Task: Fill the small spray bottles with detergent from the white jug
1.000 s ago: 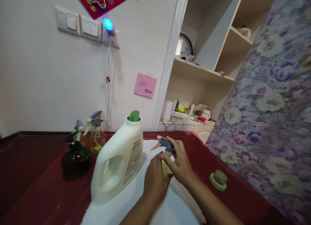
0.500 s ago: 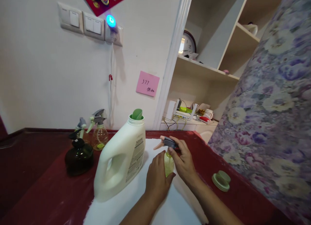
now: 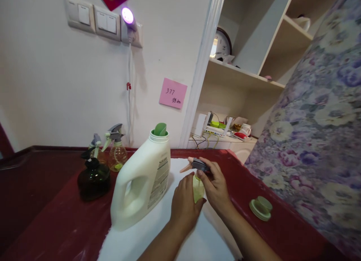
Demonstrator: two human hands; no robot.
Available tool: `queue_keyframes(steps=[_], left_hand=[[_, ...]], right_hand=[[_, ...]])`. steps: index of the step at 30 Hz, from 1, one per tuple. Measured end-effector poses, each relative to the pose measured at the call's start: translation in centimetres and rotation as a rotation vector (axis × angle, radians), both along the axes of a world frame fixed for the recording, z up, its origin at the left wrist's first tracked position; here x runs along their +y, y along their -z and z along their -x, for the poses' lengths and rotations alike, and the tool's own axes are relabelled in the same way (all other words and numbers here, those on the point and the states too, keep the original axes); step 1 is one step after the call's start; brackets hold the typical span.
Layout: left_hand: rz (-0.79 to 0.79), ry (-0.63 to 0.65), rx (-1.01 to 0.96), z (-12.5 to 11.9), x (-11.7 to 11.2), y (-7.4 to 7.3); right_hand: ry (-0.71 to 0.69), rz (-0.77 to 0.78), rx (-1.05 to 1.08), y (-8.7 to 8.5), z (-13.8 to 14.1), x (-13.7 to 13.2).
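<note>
A small yellowish spray bottle [image 3: 198,189] stands upright on a white cloth [image 3: 146,240]. My left hand [image 3: 184,201] is wrapped round its body from the left. On its neck sits a spray head [image 3: 198,164], dark grey with a pinkish trigger pointing left; my right hand [image 3: 213,182] grips it, fingers over the top and thumb at the collar. Just left of my hands is a large pale detergent jug [image 3: 143,182] with its mouth uncapped and a green spout [image 3: 160,129] inside. A green cap [image 3: 261,208] lies on the dark red tabletop to the right.
Two clear spray bottles [image 3: 117,157] and a dark pump bottle [image 3: 93,180] stand at the back left. A wall rises behind the table, with a plugged-in cord [image 3: 129,65]. Shelves [image 3: 245,75] and a floral curtain [image 3: 316,140] flank the right side.
The camera view has shifted slightly, so everything sits a little differently in frame. Both hands keep their hold on the spray bottle. The plug's light went from blue to pinkish purple.
</note>
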State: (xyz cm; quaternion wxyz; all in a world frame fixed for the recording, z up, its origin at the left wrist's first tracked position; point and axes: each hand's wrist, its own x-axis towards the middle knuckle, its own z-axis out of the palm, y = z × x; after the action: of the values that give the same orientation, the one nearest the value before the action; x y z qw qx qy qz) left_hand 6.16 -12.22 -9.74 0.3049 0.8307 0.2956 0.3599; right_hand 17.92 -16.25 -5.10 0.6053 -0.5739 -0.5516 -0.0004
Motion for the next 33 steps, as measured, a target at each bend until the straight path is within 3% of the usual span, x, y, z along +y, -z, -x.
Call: queue_keyframes(steps=[9,15,18,27,33], left_hand=[[0.002,0.009,0.000,-0.1,0.1,0.1],[-0.007,0.007,-0.028,0.1,0.1,0.4],[-0.021,0.007,-0.046,0.2,0.3,0.6],[-0.056,-0.008,-0.090,-0.1,1.6,1.9],[-0.084,-0.010,-0.086,0.3,1.8,2.0]], right_hand=[[0.000,-0.009,0.051,0.6,0.0,0.1],[-0.034,-0.040,0.332,1.8,0.5,1.3],[-0.050,-0.067,0.368,2.1,0.7,1.7],[-0.130,-0.080,0.439,1.1,1.1,1.8],[-0.165,-0.088,0.472,1.0,1.2,1.9]])
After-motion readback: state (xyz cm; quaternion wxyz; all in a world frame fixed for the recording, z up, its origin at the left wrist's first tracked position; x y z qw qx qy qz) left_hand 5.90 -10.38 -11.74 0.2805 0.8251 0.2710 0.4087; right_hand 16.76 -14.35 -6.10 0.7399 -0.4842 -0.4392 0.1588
